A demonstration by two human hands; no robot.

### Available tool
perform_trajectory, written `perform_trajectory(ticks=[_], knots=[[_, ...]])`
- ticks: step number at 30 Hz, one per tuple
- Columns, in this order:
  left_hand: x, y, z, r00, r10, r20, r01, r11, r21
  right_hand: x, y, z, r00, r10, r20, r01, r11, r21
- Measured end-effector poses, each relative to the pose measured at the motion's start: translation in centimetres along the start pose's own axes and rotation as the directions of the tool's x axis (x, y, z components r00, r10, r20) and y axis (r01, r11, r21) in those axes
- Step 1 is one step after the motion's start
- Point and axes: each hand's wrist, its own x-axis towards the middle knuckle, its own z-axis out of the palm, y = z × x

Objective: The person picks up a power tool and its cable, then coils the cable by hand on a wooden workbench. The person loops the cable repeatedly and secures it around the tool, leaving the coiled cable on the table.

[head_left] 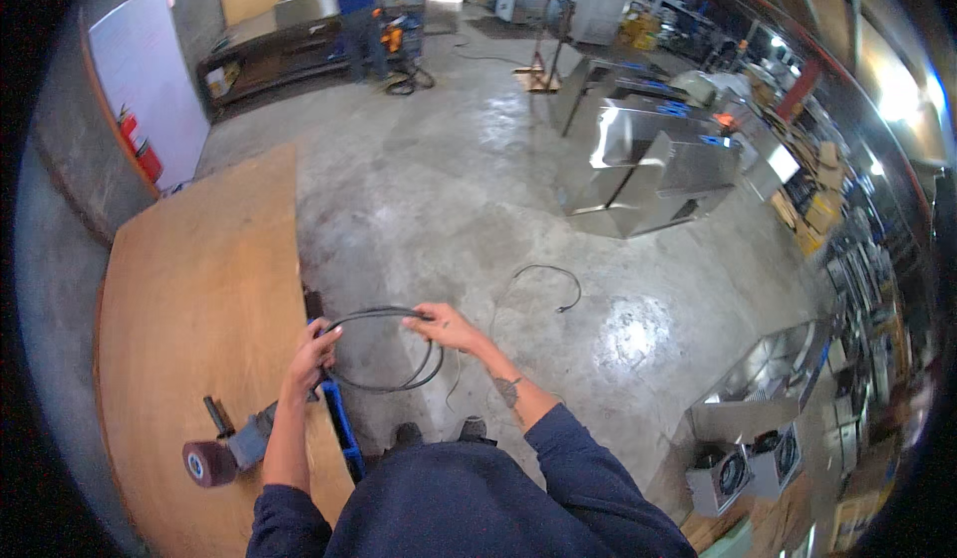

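We seem to be coiling the black cable (389,388); next calls for gathering its strands evenly. Our left hand (317,351) and right hand (444,326) each pinch it in a closed grip. The loop sits above the concrete floor (429,199), beside the wooden bench (199,299), longer left to right; we cannot tell where its ends point.

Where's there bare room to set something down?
Tabletop: wide bare stretch between the wall and the left hand, beyond the power tool. Floor: open patch between the tabletop's right edge and the sheet-metal housings, beyond the loose cord. Crowded: far right, with cartons and metal parts; nearer right, fan units.
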Motion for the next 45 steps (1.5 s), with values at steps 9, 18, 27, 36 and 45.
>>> perform_trajectory(ticks=[9,18,27,36,45], knots=[[-2.8,3.2,0.1,0.993,0.087,-0.084,-0.087,0.996,0.013,3.5,-0.6,-0.3,0.950,-0.150,0.274,0.146,0.989,0.035],[-0.7,3.7,-4.9,0.957,0.201,-0.209,-0.211,0.977,-0.031,14.0,0.0,1.1,0.908,-0.271,0.319,0.272,0.961,0.042],[8.2,7.6,-16.3,0.869,0.161,-0.468,-0.195,0.980,-0.024,31.8,-4.3,8.4,0.931,-0.120,0.345,0.201,0.957,-0.209],[14.2,3.0,-32.7,0.712,-0.061,-0.699,-0.223,0.925,-0.309,52.1,-5.0,24.4,0.839,-0.013,0.543,0.290,0.856,-0.428],[16.3,2.1,-37.7,0.531,-0.272,-0.803,-0.105,0.919,-0.380,60.0,0.3,30.9,0.815,-0.089,0.573,0.286,0.921,-0.264]])
